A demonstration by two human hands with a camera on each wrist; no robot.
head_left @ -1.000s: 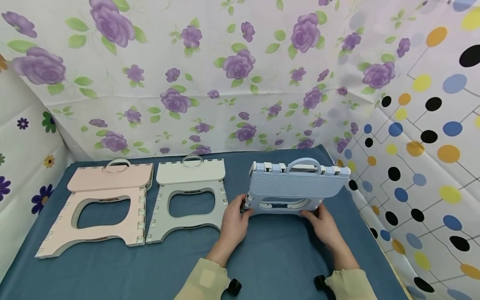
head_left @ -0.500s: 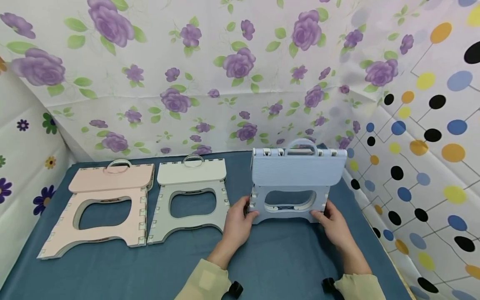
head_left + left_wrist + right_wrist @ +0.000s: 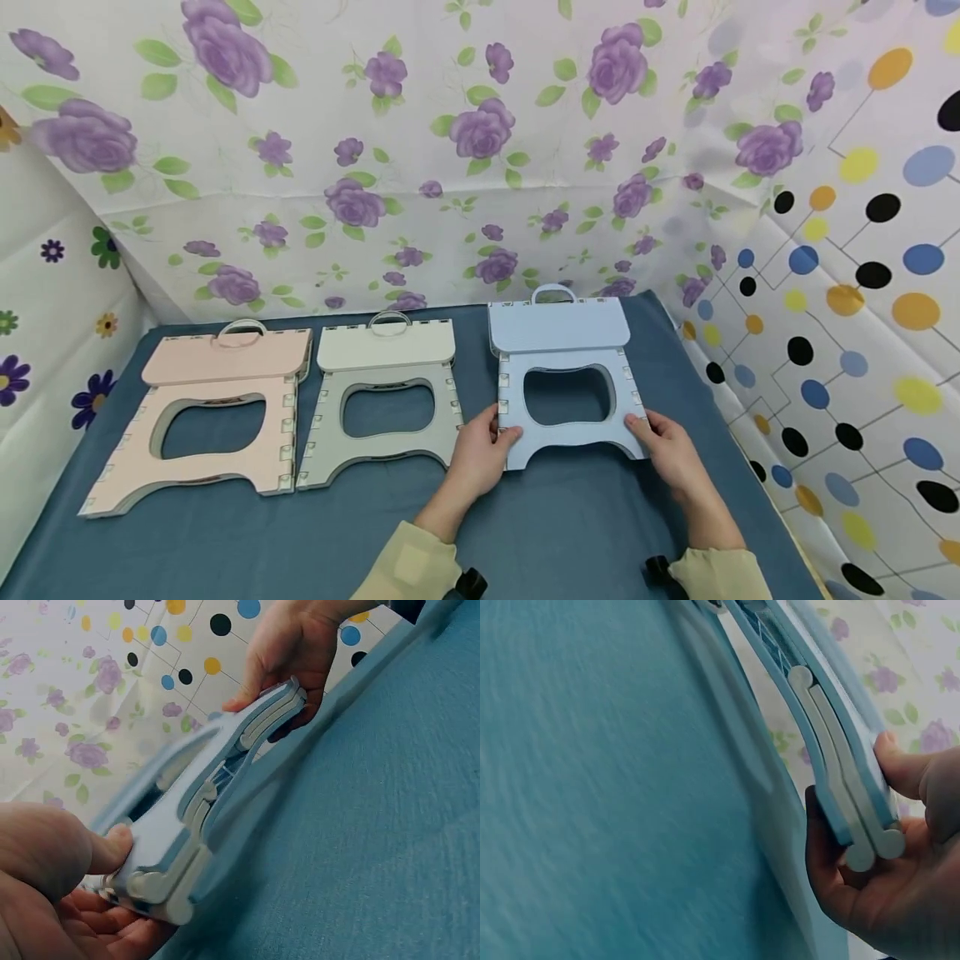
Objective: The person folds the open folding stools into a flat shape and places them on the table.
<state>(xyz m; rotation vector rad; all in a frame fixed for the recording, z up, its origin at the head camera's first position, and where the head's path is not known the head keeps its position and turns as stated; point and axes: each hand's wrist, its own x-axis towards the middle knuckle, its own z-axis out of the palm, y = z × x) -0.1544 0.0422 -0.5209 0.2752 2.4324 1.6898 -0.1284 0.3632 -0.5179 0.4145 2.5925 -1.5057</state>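
A blue folding step stool (image 3: pixel 567 327), folded flat with its loop handle at the far end, is gripped at both near leg corners. My left hand (image 3: pixel 480 450) pinches the left corner, thumb on top and fingers beneath, as the left wrist view shows on the stool (image 3: pixel 169 817). At the other corner my right hand (image 3: pixel 670 454) holds on the same way; in the right wrist view that hand (image 3: pixel 900 862) wraps the end of the folded legs. The near end is raised off the cloth. Whether the far end touches the cloth is hard to tell.
To the left lie a pale green folded stool (image 3: pixel 386 346) and a pink folded stool (image 3: pixel 225 360), side by side, handles pointing away. A blue cloth (image 3: pixel 360 542) covers the table. Floral fabric (image 3: pixel 420 167) hangs behind, and dotted fabric (image 3: pixel 847 333) stands at the right.
The blue stool has moved left and toward a flatter angle, its top face now turned more to the head view. Both hands keep their hold. The pink and green stools have stayed put.
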